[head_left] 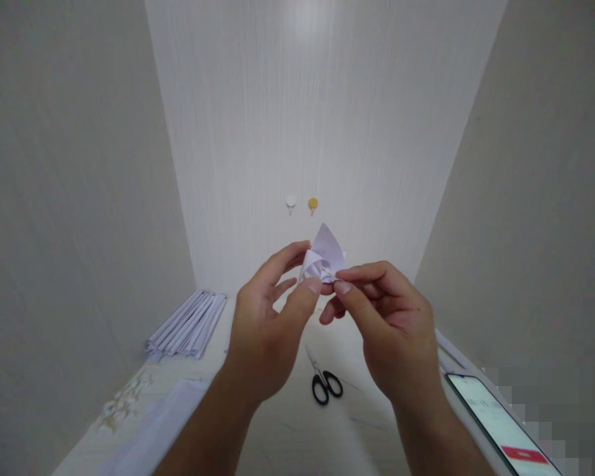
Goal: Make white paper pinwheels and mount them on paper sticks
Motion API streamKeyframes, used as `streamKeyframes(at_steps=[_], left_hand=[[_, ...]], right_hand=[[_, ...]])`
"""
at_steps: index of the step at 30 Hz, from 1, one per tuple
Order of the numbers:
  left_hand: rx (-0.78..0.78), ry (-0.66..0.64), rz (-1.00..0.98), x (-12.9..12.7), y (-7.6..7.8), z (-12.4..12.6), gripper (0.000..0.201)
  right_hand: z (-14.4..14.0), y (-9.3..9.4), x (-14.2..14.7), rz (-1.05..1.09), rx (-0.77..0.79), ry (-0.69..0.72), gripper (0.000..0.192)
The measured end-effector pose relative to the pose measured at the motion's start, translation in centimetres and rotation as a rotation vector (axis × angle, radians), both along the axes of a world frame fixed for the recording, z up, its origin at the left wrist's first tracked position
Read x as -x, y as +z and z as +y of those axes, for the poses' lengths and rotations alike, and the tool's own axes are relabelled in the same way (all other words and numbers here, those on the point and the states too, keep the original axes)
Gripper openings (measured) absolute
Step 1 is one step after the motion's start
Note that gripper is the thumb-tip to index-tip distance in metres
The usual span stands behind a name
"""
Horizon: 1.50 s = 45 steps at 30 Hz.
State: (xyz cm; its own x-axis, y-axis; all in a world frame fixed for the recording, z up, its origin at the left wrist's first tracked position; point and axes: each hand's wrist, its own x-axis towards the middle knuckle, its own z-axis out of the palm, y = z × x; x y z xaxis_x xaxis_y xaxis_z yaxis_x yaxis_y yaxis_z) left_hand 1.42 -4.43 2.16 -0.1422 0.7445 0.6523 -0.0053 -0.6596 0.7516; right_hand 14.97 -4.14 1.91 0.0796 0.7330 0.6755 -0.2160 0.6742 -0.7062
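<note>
A small folded white paper piece [324, 259] with a pointed tip is held up in front of me, above a white table [287, 430]. My left hand [270, 324] pinches its lower left side between thumb and fingers. My right hand [384, 324] pinches its lower right edge with thumb and forefinger. Both thumbs meet just under the paper.
Small black-handled scissors [324, 382] lie on the table below my hands. A stack of folded white paper strips [188, 324] lies at the back left. A lit phone [500, 423] rests at the right edge. Two round hooks [302, 203] are on the wall.
</note>
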Motion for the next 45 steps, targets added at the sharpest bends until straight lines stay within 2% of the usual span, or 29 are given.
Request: streamKeyframes(at_steps=[6,11,16,23,33,40,42,45], left_hand=[[-0.024,0.162,-0.049,-1.2,0.2,0.2,0.022],[-0.051,0.141,-0.058,-1.3,0.5,0.4,0.025],[-0.021,0.131,-0.094,-1.4,0.7,0.2,0.030],[0.011,0.158,-0.044,-1.2,1.4,-0.2,0.022],[-0.008,0.168,-0.025,-0.7,0.8,0.2,0.028],[-0.007,0.247,0.012,-0.9,0.8,0.1,0.029],[-0.026,0.201,0.011,-0.7,0.6,0.0,0.032],[-0.043,0.014,0.025,0.0,0.3,0.1,0.052]], right_hand=[[-0.1,-0.2,0.0,-0.077,-0.008,-0.010,0.004],[-0.1,-0.2,-0.1,-0.104,-0.012,0.003,0.004],[-0.1,-0.2,-0.2,-0.064,0.016,0.106,0.002],[0.0,-0.1,-0.5,-0.035,0.047,0.209,0.004],[0.2,0.0,-1.0,-0.104,0.038,0.194,0.002],[0.1,0.1,-0.8,-0.099,0.038,0.176,0.003],[0.1,0.1,-0.8,-0.075,0.038,0.159,0.003],[0.1,0.0,-0.9,-0.017,0.061,0.173,0.002]])
